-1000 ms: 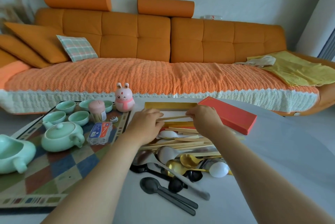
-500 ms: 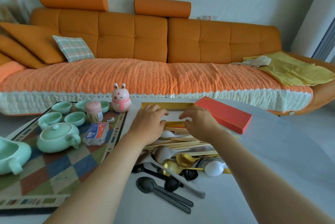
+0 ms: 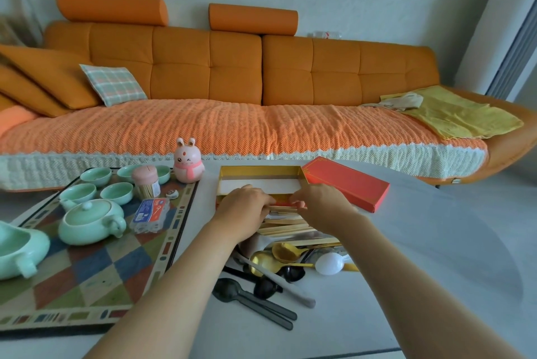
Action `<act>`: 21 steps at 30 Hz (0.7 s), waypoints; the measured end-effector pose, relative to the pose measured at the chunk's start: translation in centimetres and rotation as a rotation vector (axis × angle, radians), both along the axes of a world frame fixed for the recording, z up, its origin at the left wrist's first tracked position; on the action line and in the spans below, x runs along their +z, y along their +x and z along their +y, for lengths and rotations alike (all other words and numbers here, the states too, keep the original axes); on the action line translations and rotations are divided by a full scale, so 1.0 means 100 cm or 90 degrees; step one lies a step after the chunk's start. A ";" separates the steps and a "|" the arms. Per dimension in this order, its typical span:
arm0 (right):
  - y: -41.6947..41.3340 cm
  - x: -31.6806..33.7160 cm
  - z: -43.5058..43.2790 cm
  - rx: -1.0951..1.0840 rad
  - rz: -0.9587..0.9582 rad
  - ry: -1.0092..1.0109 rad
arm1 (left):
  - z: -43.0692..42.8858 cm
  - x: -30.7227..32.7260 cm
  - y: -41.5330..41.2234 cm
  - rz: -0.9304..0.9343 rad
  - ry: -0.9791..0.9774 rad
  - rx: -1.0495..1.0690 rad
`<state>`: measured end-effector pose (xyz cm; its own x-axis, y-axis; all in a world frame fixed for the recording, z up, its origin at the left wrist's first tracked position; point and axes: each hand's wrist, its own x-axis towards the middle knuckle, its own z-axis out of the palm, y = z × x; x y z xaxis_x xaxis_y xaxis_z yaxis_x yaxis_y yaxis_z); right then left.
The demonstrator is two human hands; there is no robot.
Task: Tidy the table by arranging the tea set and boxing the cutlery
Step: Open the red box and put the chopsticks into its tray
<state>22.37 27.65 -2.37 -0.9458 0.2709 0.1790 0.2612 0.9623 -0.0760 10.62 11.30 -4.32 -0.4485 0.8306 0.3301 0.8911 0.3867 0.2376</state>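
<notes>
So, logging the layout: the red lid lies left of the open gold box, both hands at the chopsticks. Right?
No: the head view shows the red lid right of the open gold box, not left. The left hand and right hand are at the chopsticks.

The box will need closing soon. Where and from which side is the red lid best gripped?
Probably across its narrow width near the middle, thumb on one long side wall of the red lid, fingers on the other, coming from above with the right hand once it drops the chopsticks. The lid lies top up, just right of the box, its side walls exposed.
</notes>
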 end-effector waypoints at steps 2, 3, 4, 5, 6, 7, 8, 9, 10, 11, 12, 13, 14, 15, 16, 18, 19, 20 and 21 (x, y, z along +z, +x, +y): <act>0.000 -0.002 0.000 0.003 -0.010 0.006 | -0.001 0.000 -0.001 -0.001 -0.010 0.002; -0.001 -0.003 -0.001 0.006 -0.014 0.010 | -0.001 0.000 -0.001 0.002 -0.014 0.002; -0.002 -0.004 -0.001 0.008 -0.016 0.015 | -0.001 0.000 -0.001 0.005 -0.016 0.001; -0.003 -0.005 -0.001 0.011 -0.017 0.024 | -0.001 0.000 -0.002 0.007 -0.015 0.001; -0.004 -0.006 -0.001 0.012 -0.020 0.034 | -0.001 0.000 -0.002 0.009 -0.012 0.001; -0.005 -0.007 -0.002 0.016 -0.020 0.042 | -0.001 0.000 -0.002 0.012 -0.011 0.002; -0.007 -0.006 -0.002 0.020 -0.017 0.043 | -0.001 0.001 -0.002 0.014 -0.009 0.002; -0.008 -0.005 -0.003 0.024 -0.009 0.037 | -0.001 0.001 -0.003 0.018 -0.004 0.002; -0.009 -0.004 -0.003 0.028 0.004 0.027 | -0.001 0.002 -0.003 0.022 0.005 0.001; -0.010 -0.002 -0.004 0.034 0.023 0.015 | -0.001 0.003 -0.005 0.028 0.019 0.002; -0.011 0.001 -0.005 0.040 0.045 0.000 | -0.001 0.005 -0.006 0.035 0.037 0.008; -0.013 0.003 -0.006 0.045 0.068 -0.016 | -0.001 0.007 -0.008 0.036 0.060 0.018; -0.014 0.005 -0.006 0.049 0.092 -0.033 | 0.000 0.010 -0.011 0.031 0.084 0.031; -0.017 0.007 -0.006 0.052 0.114 -0.045 | 0.000 0.013 -0.014 0.024 0.107 0.045; -0.019 0.009 -0.005 0.053 0.133 -0.051 | -0.001 0.014 -0.018 0.021 0.127 0.059; -0.025 0.009 -0.003 0.053 0.162 -0.056 | -0.004 0.015 -0.027 0.017 0.150 0.094; -0.029 0.007 -0.001 0.053 0.174 -0.061 | -0.006 0.013 -0.031 0.014 0.154 0.113; -0.033 0.005 0.000 0.057 0.185 -0.068 | -0.008 0.012 -0.035 0.013 0.154 0.130; -0.036 0.002 0.002 0.061 0.192 -0.074 | -0.010 0.010 -0.038 0.016 0.150 0.143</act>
<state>18.75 27.81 -2.17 -0.8775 0.2174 0.4276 0.1185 0.9620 -0.2459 6.82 10.33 -3.34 -0.6012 0.6111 0.5150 0.7965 0.5107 0.3237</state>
